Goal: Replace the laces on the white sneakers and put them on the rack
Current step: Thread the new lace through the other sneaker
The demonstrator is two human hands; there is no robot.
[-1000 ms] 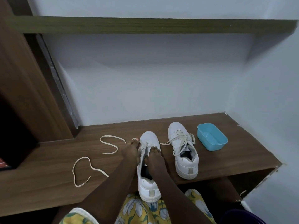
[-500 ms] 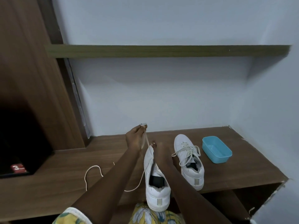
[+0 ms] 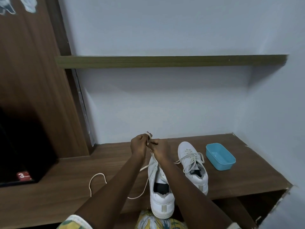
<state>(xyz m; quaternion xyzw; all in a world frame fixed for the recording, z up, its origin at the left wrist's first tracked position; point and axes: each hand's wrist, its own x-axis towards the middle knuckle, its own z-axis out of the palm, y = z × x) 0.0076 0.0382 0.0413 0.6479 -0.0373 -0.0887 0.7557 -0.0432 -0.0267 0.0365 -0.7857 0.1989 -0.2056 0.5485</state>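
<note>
At the front edge of the brown wooden desk [image 3: 66, 187], the white leather sneaker [image 3: 160, 200] being laced overhangs the person's lap, heel nearest. The left hand [image 3: 139, 146] and right hand [image 3: 159, 150] both pinch the cream flat lace [image 3: 97, 176] above its toe. The sound course seems to be drawing both ends level before crossing, keeping the lace untwisted, and minding the slack looped leftward across the desk.

Lace [image 3: 99, 174] in left hand [image 3: 138, 146], right hand [image 3: 159, 150]
</note>
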